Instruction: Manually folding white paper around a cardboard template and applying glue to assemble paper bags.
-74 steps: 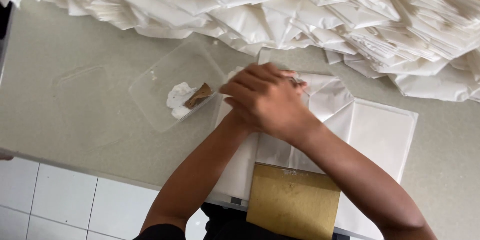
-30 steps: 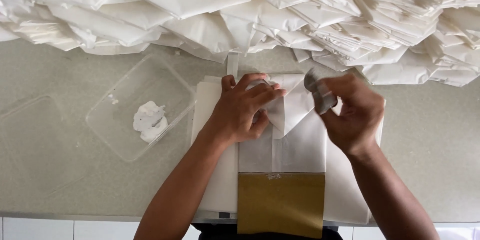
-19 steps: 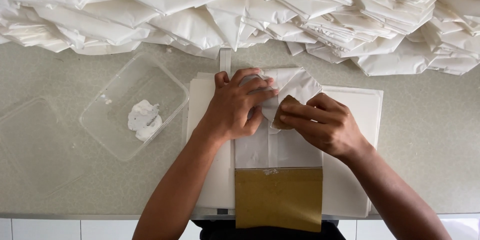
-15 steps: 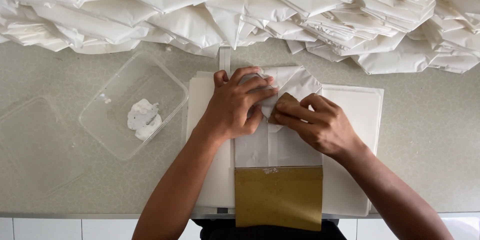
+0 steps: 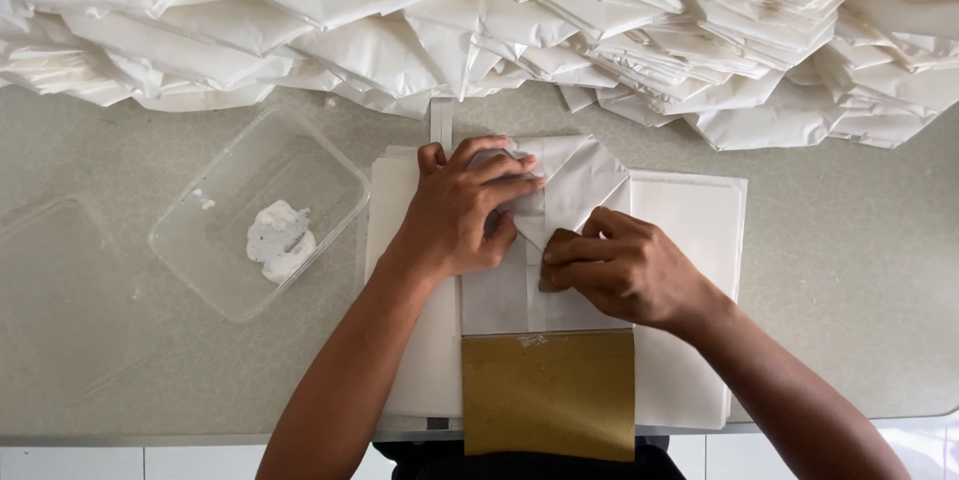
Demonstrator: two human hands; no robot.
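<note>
Nearest edge: tan cardboard rectangle [image 5: 547,393] lies flat over the front of the surface [image 5: 849,270], on top of a stack of white sheets [image 5: 689,240]

Just beyond it, a white paper piece [image 5: 559,210] being folded sits on the stack, its top corner turned down into a triangular flap

Right hand [image 5: 624,265]: fingers curled together, tips pressing on the paper's centre seam right below the flap point. Something small and brown sits under the fingertips, can't tell what it is. Hand closed down on the paper, not lifting it

Left hand [image 5: 465,210]: palm down, fingers spread and flat across the flap's left side, pinning it. Open and pressing, nothing gripped

Both hands are close together, fingertips nearly meeting over the fold

Left of the stack: clear plastic tray [image 5: 262,210], just beside the sheets, with a lump of white paste [image 5: 280,240] near its middle. Further left, a second clear tray or lid [image 5: 50,290] lying flat, hard to make out against the surface

A narrow white strip [image 5: 441,123] pokes out past the stack's top edge, above the left hand

Far side: big heap of folded white paper pieces [image 5: 499,20] runs the full width of the surface, overlapping layers, well apart from the hands
</note>
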